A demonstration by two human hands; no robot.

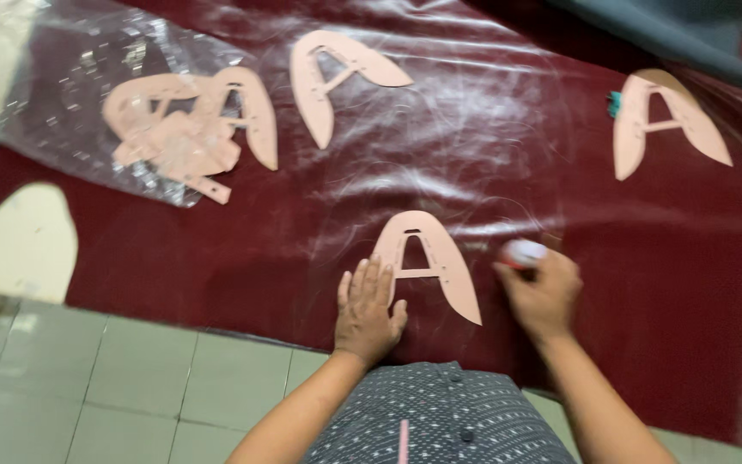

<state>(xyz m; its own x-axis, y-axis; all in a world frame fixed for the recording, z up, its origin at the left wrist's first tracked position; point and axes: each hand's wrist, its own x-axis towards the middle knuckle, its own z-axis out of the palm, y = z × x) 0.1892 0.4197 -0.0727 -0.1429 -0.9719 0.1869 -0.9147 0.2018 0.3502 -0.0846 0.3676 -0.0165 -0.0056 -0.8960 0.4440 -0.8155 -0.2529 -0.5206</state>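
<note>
1. Clear plastic bag [79, 94], upper left: it lies on the dark red leather sheet [242, 249] and partly covers a heap of pink templates [173, 137].
2. Loose pink template [341, 77], upper centre: it lies flat and untouched, well apart from both hands.
3. Left hand [367, 309]: it is spread flat, fingers together, pressing down the left leg of the near template [427, 258], which lies on the leather close to the sheet's near edge.
4. Right hand [543, 292]: it is closed around a small marker with a white and red end [523, 252], just right of the near template; the tip is hidden, so contact with the leather cannot be told.
5. Step in hand, as a judgement: outlining the pinned template. The next stroke calls for steady downward pressure so that the pattern does not shift.
6. Far-right template [667, 120]: it lies alone near a grey roll [672, 34].
</note>
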